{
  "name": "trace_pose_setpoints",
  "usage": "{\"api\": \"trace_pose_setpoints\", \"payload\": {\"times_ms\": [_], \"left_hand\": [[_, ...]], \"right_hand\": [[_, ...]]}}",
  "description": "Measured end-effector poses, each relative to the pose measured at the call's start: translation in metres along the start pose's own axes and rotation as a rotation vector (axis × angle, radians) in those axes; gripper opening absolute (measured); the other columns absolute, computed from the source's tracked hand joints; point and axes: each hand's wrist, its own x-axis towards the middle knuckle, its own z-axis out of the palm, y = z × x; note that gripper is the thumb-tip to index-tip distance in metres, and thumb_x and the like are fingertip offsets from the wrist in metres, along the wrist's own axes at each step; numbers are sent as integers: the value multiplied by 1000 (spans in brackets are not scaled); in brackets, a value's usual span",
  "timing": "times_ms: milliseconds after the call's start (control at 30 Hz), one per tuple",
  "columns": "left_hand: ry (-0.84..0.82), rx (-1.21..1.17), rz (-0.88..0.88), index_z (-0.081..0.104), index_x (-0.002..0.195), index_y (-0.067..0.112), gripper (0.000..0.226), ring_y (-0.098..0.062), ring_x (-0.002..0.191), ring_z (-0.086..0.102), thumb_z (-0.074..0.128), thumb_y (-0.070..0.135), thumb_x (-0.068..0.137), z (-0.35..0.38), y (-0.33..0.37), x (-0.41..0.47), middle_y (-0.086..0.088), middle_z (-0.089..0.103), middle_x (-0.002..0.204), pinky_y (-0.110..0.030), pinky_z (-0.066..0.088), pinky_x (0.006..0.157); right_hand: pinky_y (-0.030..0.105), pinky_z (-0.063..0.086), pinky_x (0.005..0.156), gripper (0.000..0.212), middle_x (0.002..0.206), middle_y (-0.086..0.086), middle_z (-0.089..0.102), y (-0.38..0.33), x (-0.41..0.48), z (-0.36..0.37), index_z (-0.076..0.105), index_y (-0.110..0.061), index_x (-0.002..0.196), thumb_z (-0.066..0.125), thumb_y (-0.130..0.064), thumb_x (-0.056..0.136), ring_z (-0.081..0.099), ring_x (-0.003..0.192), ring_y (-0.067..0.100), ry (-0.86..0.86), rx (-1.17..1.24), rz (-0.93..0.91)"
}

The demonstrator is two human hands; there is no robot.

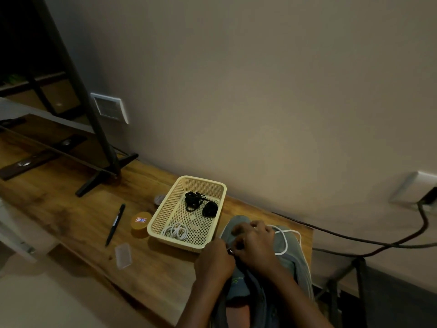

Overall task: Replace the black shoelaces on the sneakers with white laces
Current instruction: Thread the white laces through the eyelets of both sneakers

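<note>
Where the curled fingers [222,243] of the left hand [214,259] and right hand [255,242] meet, they pinch the white lace [286,240] over the grey sneaker [296,263], lower right. Just left on the tabletop [71,209], a basket [201,179] holds the black laces [196,201].

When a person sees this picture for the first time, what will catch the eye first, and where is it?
At the lower right, the left hand and right hand bend over a grey sneaker, with a white lace looping beside them. Just left of it stands a cream basket holding two black lace bundles at its far end and a white coil nearer.
</note>
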Motion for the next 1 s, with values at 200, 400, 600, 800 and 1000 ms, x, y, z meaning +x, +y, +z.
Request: {"api": "trace_pose_setpoints", "payload": {"times_ms": [200,400,600,800,1000], "left_hand": [[-54,11,31,61,110,12,24,-26,102,59,47,15,90,-2,-4,4,-8,63,110,-34,48,79],[-38,-10,50,61,114,19,29,-22,106,59,48,16,88,-2,-6,4,-3,63,114,-30,47,81],[46,-64,56,63,105,18,24,-20,96,61,45,31,97,-4,-9,6,-3,66,104,-34,50,83],[142,-9,87,62,103,23,16,-16,99,61,50,30,95,-6,-4,4,4,66,105,-29,48,79],[163,60,72,60,105,19,18,-17,98,60,46,27,97,-4,4,3,2,64,107,-26,39,70]], "right_hand": [[39,17,97,12,112,-11,60,-2,-1,5,74,-22,82,66,-31,80,39,116,20,83,-15,18],[55,36,92,20,77,-12,63,-5,2,6,65,-26,59,83,-32,57,56,89,21,84,-89,63],[52,15,110,22,100,-2,52,-8,-4,-7,43,-23,82,62,-32,76,43,106,23,51,-45,99],[46,4,111,18,130,-12,46,-13,-20,-20,67,-25,89,53,-37,86,23,132,18,34,-40,197],[48,-13,110,33,142,-22,33,-16,-34,-18,68,-33,84,42,-53,85,1,141,18,-79,90,179]]}}
